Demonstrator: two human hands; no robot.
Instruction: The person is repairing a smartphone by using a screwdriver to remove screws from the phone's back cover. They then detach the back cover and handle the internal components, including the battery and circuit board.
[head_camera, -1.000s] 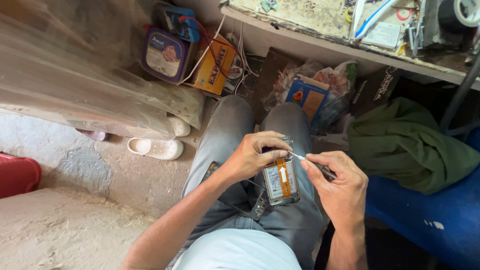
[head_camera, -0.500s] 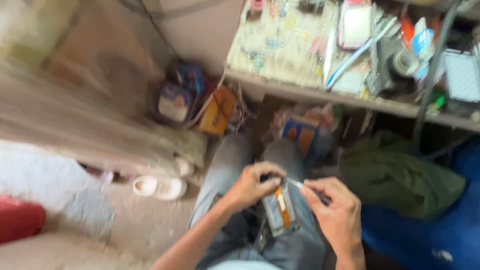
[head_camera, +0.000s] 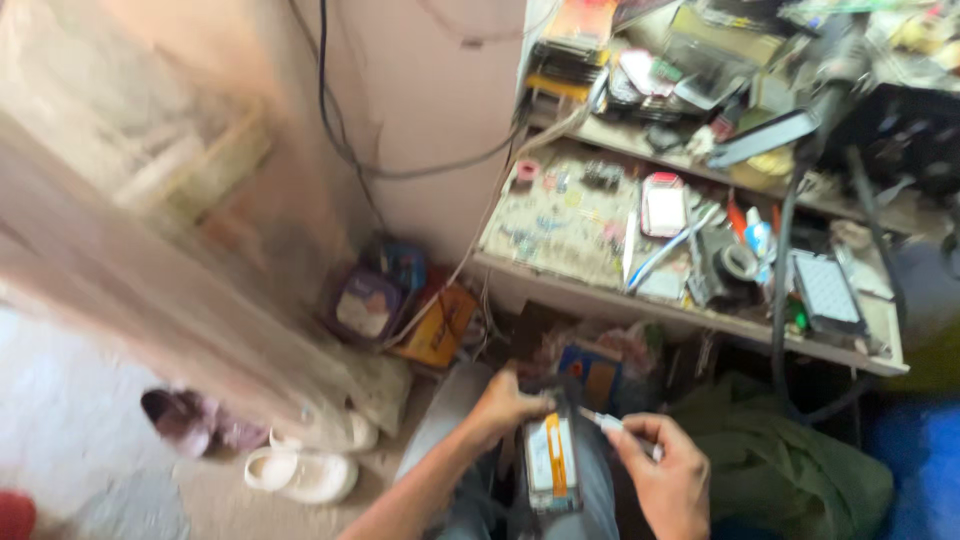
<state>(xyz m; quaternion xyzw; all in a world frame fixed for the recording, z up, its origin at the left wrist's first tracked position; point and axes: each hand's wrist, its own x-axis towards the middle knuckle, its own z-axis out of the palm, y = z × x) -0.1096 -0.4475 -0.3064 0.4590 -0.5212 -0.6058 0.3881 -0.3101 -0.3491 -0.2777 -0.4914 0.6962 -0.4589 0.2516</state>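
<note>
Much of what we see is smeared by motion — the pale wall and the sheet of plastic on the left blur into streaks, and the small items on the cluttered workbench (head_camera: 600, 290) are hard to tell apart. Our forearms are cut off by the bottom edge, and so is the lower end of the opened phone (head_camera: 550, 462) that rests over our lap, just below the bench's front edge. We cannot make out its inner parts beyond a pale rectangular battery with an orange strip running down it.

Our left hand (head_camera: 508, 405) is curled around the phone's upper left corner, fingers closed on its edge and thumb pressed against its side. Our right hand (head_camera: 662, 478) is closed in a narrow pinch on a thin tool (head_camera: 605, 422) — its pale tip points left and reaches the phone's upper right edge, though blur hides whether it truly touches.

On the floor to the left lies a white slipper (head_camera: 305, 472), and behind it a purple box (head_camera: 362, 302) and a yellow carton (head_camera: 440, 325) stand against the wall. A green cloth (head_camera: 790, 470) is heaped to our right, under the bench.
</note>
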